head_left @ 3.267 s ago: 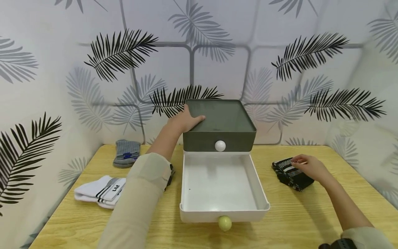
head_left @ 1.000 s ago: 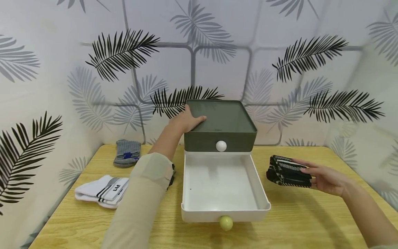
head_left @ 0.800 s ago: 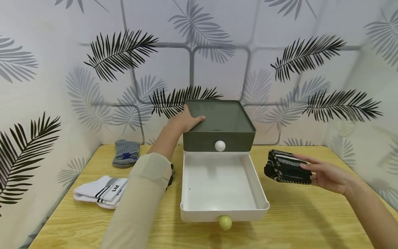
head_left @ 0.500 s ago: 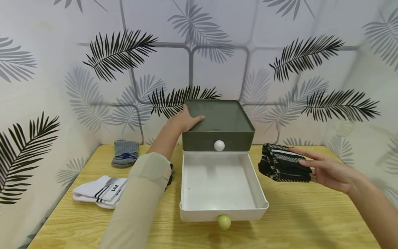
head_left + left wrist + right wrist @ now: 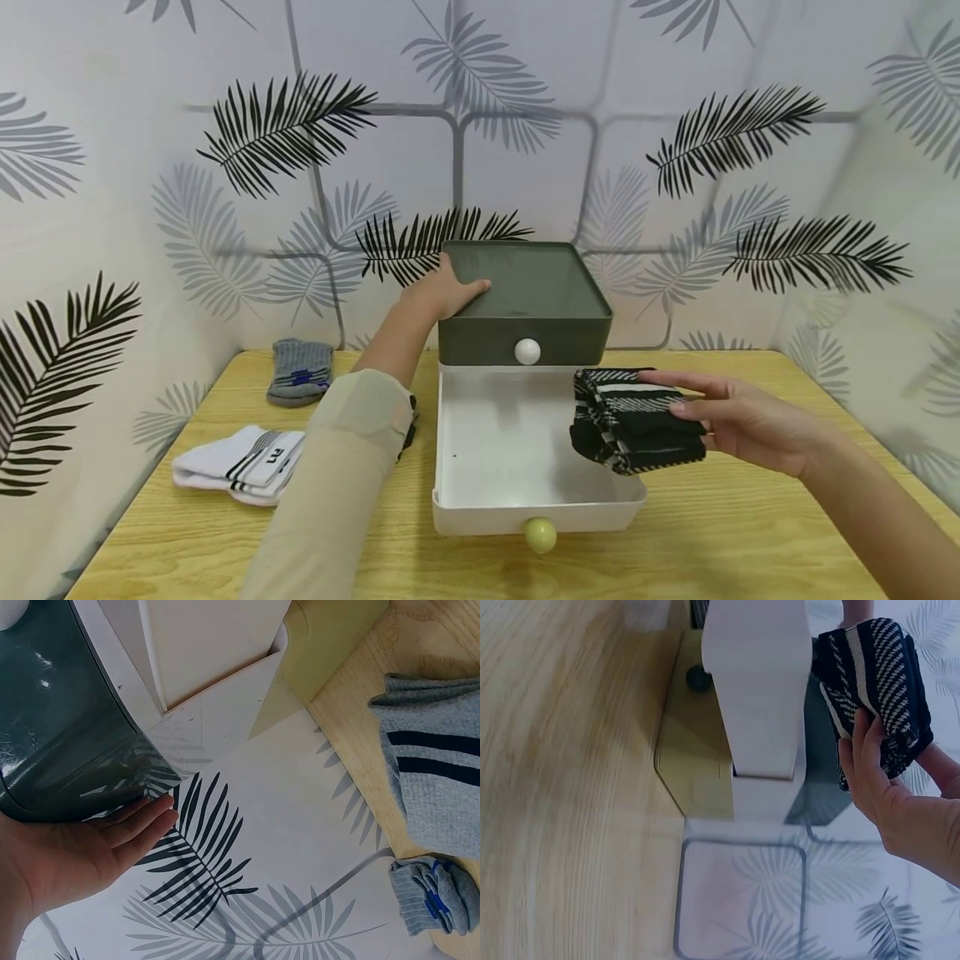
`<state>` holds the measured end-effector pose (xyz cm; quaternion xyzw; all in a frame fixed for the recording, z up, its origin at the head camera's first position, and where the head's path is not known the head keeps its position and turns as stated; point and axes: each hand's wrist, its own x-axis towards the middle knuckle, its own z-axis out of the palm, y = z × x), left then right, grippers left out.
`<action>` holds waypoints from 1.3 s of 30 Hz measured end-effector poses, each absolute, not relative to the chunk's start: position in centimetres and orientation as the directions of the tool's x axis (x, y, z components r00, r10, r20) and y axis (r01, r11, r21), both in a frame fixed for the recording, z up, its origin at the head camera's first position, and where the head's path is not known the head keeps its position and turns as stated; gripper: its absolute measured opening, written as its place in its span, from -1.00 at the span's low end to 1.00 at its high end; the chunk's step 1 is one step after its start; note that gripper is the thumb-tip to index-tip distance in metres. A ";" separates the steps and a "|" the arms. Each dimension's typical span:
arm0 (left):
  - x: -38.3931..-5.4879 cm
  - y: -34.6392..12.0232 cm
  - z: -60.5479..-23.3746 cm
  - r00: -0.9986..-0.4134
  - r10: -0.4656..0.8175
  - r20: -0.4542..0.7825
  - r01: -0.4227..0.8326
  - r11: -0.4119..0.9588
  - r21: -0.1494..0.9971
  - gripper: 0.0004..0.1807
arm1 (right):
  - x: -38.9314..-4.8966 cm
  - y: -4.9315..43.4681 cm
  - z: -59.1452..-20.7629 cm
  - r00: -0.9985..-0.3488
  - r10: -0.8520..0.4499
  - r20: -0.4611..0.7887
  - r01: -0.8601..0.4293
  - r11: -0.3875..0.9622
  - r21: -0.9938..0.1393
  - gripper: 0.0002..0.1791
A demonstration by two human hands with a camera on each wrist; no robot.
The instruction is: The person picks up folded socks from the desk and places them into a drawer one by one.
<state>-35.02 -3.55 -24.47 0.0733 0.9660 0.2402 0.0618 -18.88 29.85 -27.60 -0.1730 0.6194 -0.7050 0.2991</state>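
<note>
The right hand (image 5: 750,421) pinches a folded pair of black-and-white patterned socks (image 5: 637,421), thumb on top and fingers beneath. The socks hang over the right side of the pulled-out white drawer (image 5: 495,458), whose visible floor is bare. In the right wrist view, the knit socks (image 5: 877,682) lie between thumb and fingers, beside the white drawer. The left hand (image 5: 441,293) rests at the upper left edge of the dark green drawer box (image 5: 536,279). Its thumb lies over the top, and the left wrist view shows straight fingers (image 5: 146,825) against the box.
Gray socks with blue marks (image 5: 302,371) lie at the table's back left. White striped socks (image 5: 240,462) sit in front of them. A dark sock (image 5: 410,427) is mostly hidden behind the left sleeve. A yellow-green knob (image 5: 541,535) sticks out from the drawer front.
The right hand has gripped the patterned socks, lifted them off the table and carried them left, over the drawer. The left hand stays on the box.
</note>
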 end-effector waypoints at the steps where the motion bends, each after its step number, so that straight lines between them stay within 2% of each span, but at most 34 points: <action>1: -35.0 -3.5 -24.5 -0.982 0.172 -0.084 0.113 0.874 0.473 0.01 | -18.9 29.4 -27.7 -0.765 -0.630 -0.133 0.207 -0.045 -0.977 -0.52; 5: -34.9 -3.5 -24.6 -0.981 0.174 -0.088 0.113 0.873 0.474 0.01 | -18.8 27.3 -28.2 -0.830 -0.528 -0.182 0.160 0.087 -0.983 -0.55; 9: -34.9 -3.5 -24.7 -0.981 0.173 -0.086 0.111 0.871 0.479 0.01 | -18.9 25.2 -28.8 -0.878 -0.437 -0.196 0.109 0.217 -0.970 -0.43; 12: -34.8 -3.4 -24.8 -0.981 0.173 -0.082 0.113 0.869 0.481 0.00 | -19.0 23.8 -29.2 -0.903 -0.397 -0.167 0.039 0.312 -0.949 -0.37; 17: -34.7 -3.4 -24.8 -0.982 0.174 -0.074 0.118 0.869 0.481 0.00 | -18.9 21.6 -29.6 -0.926 -0.372 -0.061 -0.145 0.499 -0.854 -0.42; 23: -34.7 -3.5 -24.7 -0.982 0.176 -0.072 0.120 0.868 0.483 0.00 | -19.1 19.7 -30.7 -0.922 -0.385 0.038 -0.319 0.701 -0.637 -0.47; 28: -34.8 -3.3 -24.8 -0.981 0.177 -0.081 0.118 0.872 0.476 0.00 | -18.8 18.3 -31.4 -0.931 -0.363 0.040 -0.347 0.845 -0.407 -0.44; 34: -34.9 -3.3 -24.6 -0.981 0.177 -0.079 0.118 0.871 0.478 0.01 | -18.3 17.0 -31.6 -0.946 -0.318 0.059 -0.323 0.931 -0.170 -0.49; 39: -34.9 -3.5 -24.5 -0.983 0.172 -0.068 0.121 0.874 0.470 0.01 | -18.0 16.6 -31.9 -0.924 -0.358 0.132 -0.363 0.932 -0.016 -0.60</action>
